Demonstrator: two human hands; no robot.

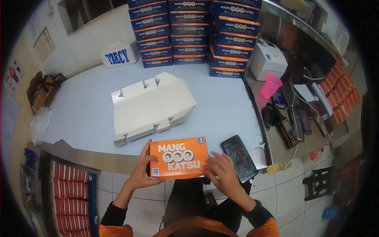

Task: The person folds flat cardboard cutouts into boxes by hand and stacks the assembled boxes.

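Note:
An orange box (179,157) printed "MANG KATSU" is closed and held level at the table's front edge. My left hand (142,170) grips its left side, with the thumb along the near left corner and fingers at the edge. At the box's right side, my right hand (223,173) has its fingers apart, the fingertips at or near the right edge. Beyond the box lies a stack of flat cream cardboard blanks (152,104) with notched edges. A phone (239,158) rests right of my right hand.
Tall stacks of dark blue and orange boxes (190,29) stand at the back of the table (79,102). On the right are a white printer (269,61), a pink cup (271,85) and a handheld device (288,130). Red-and-white stacks (71,197) fill the lower left. A black stool (319,183) stands right.

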